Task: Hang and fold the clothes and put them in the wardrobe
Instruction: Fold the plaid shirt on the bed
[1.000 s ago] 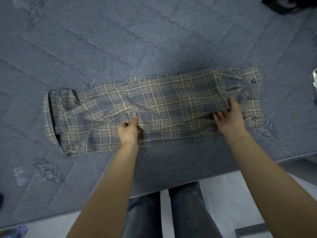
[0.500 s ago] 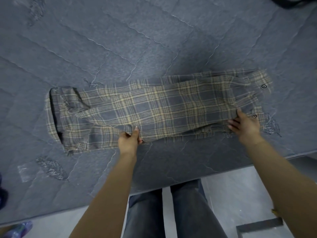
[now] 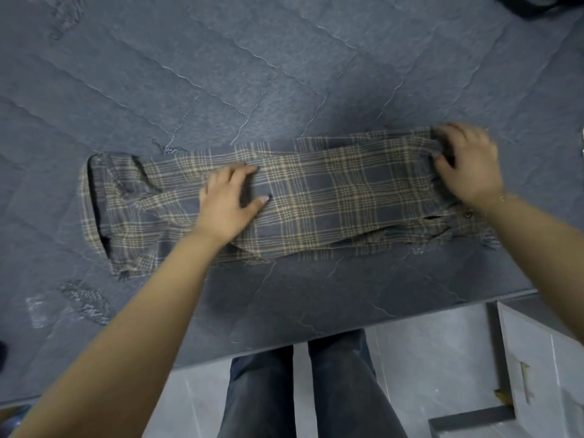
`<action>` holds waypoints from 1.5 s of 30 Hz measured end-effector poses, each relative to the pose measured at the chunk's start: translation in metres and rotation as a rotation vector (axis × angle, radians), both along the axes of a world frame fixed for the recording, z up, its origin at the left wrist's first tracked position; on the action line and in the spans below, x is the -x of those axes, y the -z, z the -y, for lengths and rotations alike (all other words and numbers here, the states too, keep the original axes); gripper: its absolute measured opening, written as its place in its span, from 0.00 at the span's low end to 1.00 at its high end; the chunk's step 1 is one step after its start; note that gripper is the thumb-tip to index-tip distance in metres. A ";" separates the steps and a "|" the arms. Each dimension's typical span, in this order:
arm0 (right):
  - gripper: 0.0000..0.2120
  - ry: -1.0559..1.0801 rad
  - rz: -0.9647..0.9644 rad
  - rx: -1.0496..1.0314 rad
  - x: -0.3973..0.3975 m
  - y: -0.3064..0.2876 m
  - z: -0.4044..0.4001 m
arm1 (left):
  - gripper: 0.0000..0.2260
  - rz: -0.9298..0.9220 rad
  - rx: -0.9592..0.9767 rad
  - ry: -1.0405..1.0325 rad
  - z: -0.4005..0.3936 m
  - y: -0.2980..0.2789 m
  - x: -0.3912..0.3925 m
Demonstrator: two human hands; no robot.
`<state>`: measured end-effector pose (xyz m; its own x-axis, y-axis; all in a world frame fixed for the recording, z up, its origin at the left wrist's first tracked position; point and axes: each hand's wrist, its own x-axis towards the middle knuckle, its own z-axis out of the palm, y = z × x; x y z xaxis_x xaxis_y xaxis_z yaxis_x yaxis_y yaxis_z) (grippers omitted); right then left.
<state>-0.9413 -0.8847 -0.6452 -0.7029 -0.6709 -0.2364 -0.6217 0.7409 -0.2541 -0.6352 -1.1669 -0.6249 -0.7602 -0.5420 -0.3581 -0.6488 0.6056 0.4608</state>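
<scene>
A plaid garment (image 3: 316,197), grey with tan lines, lies as a long narrow band across the quilted grey bed (image 3: 221,74), near its front edge; it appears folded lengthwise, with a dark opening at its left end and a looser under-layer showing along the near edge. The left hand (image 3: 226,205) rests flat on the cloth left of the middle, fingers straight and spread, gripping nothing; the right hand (image 3: 467,165) sits at the right end with fingers bent into bunched fabric, seemingly pinching it, though blur makes this uncertain. The step in hand looks like the folding stage: smoothing the long fold; the next move probably calls for bringing one end over toward the other while the flat hand anchors the middle, keeping edges aligned; the wardrobe is not in view.
</scene>
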 end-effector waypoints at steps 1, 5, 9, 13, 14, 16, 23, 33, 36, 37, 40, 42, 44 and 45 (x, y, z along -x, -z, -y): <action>0.21 -0.064 0.016 -0.077 0.010 0.003 0.004 | 0.24 0.079 0.029 0.045 0.004 0.007 0.006; 0.15 -0.229 0.015 -0.326 0.043 0.007 0.006 | 0.22 0.238 0.146 0.088 0.026 0.030 0.015; 0.12 -0.177 -0.069 -0.385 0.065 0.007 0.010 | 0.15 0.204 0.188 0.156 0.039 0.040 0.023; 0.15 -0.050 -0.083 -0.406 0.047 0.010 0.026 | 0.09 0.037 0.196 0.046 0.045 0.041 0.031; 0.18 -0.019 -0.090 -0.358 0.033 0.008 0.035 | 0.10 0.045 0.181 0.023 0.045 0.040 0.030; 0.24 -0.065 -0.082 -0.226 -0.006 0.003 0.058 | 0.12 0.082 0.155 -0.014 0.047 0.039 0.021; 0.24 -0.527 0.254 0.132 -0.195 0.006 0.174 | 0.15 0.225 0.263 0.073 0.123 0.024 -0.066; 0.29 -0.576 0.150 -0.191 -0.280 0.058 0.247 | 0.21 0.237 0.124 -0.001 0.226 0.038 -0.114; 0.27 -0.399 0.224 0.024 -0.279 0.045 0.258 | 0.15 0.151 0.027 0.061 0.243 0.041 -0.108; 0.24 -0.315 0.217 0.127 -0.274 0.041 0.264 | 0.12 0.099 -0.026 0.055 0.247 0.041 -0.107; 0.17 -0.206 0.083 0.203 -0.242 0.038 0.282 | 0.09 -0.014 -0.170 -0.080 0.251 0.040 -0.105; 0.14 -0.260 0.111 0.111 -0.220 0.040 0.292 | 0.07 -0.072 -0.295 -0.223 0.256 0.038 -0.104; 0.11 -0.321 0.147 0.057 -0.203 0.043 0.300 | 0.07 -0.098 -0.377 -0.332 0.263 0.039 -0.104; 0.10 -0.327 0.169 0.050 -0.196 0.044 0.305 | 0.07 -0.084 -0.380 -0.342 0.267 0.040 -0.105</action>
<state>-0.7455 -1.1896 -0.6891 -0.4034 -0.8672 -0.2919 -0.7695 0.4942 -0.4045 -0.5297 -1.4337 -0.6644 -0.5968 -0.6083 -0.5233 -0.7319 0.1452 0.6658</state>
